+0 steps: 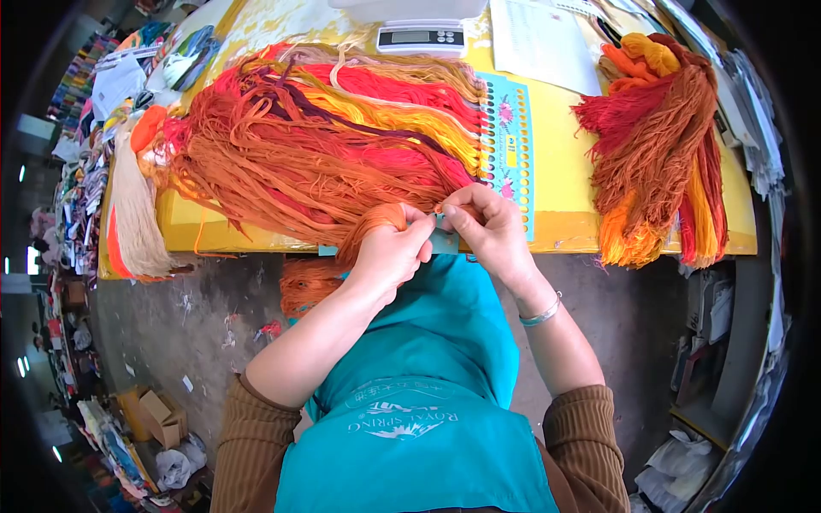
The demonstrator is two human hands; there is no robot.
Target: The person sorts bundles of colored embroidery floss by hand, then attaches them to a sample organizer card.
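Note:
My left hand is closed around a bundle of rust-orange thread, which drapes over its fingers. Close beside it, my right hand pinches thumb and forefinger at what looks like the thread's end, at the card's near edge. The turquoise card, printed with flowers and edged with holes, lies on the table. Red, yellow, purple and brown thread hanks run from its holes toward the left. Both fingertips partly hide the small spot between them.
A digital scale and a paper sheet lie at the back of the yellow table. More hanks hang over the right edge. A pale hank hangs at left. A cardboard box sits below left.

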